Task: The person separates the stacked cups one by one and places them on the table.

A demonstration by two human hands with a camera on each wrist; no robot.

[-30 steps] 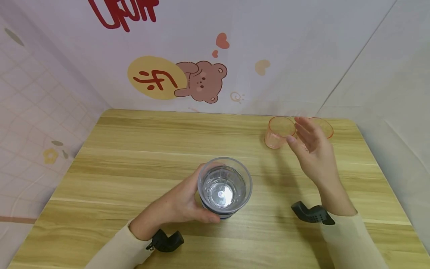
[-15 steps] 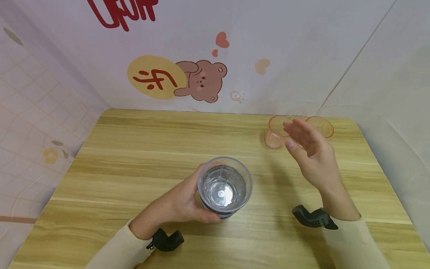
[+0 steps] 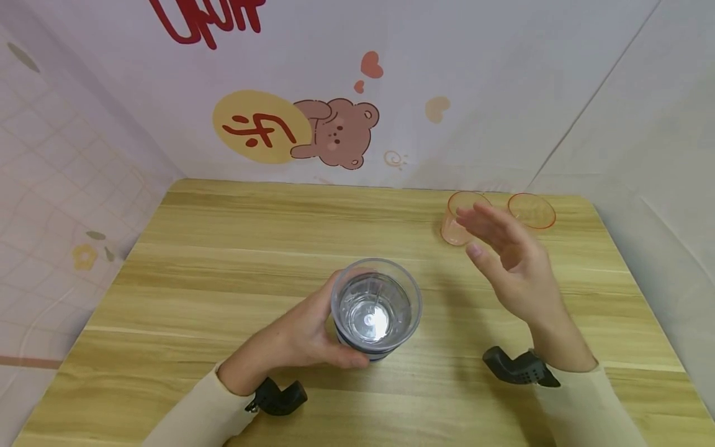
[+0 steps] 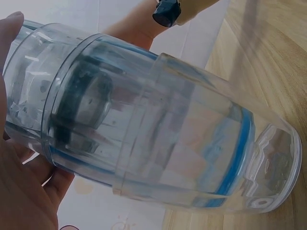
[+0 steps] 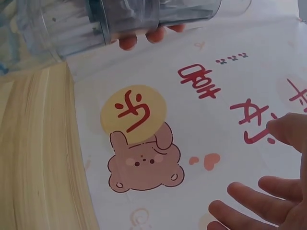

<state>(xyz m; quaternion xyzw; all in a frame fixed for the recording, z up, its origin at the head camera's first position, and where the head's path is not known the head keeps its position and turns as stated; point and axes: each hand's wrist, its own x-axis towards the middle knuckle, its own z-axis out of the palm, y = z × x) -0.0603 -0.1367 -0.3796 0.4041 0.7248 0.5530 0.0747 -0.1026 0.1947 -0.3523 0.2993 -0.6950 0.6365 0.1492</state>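
Observation:
My left hand point(image 3: 304, 332) grips a tall stack of clear cups point(image 3: 375, 310) near its top, with the thumb and fingers curled round the side. In the left wrist view the stack of clear cups point(image 4: 139, 124) shows several nested rims and a blue band toward its base; whether the base touches the table cannot be told. My right hand point(image 3: 516, 267) hovers holding nothing, thumb apart from its loosely extended fingers. Behind those fingers stands an orange-tinted cup point(image 3: 454, 228), partly covered. Its neighbour, another orange-tinted cup point(image 3: 532, 211), shows mainly its red rim.
Both orange cups stand by the back right corner of the wood-grain table point(image 3: 223, 248). A white wall point(image 3: 480, 62) with a printed bear point(image 3: 341, 133) rises directly behind the table's back edge. Black wrist cameras sit on both wrists.
My right hand has shifted slightly left and nearer to me, uncovering more of the right orange cup's rim. My left hand and the stack of cups stay put.

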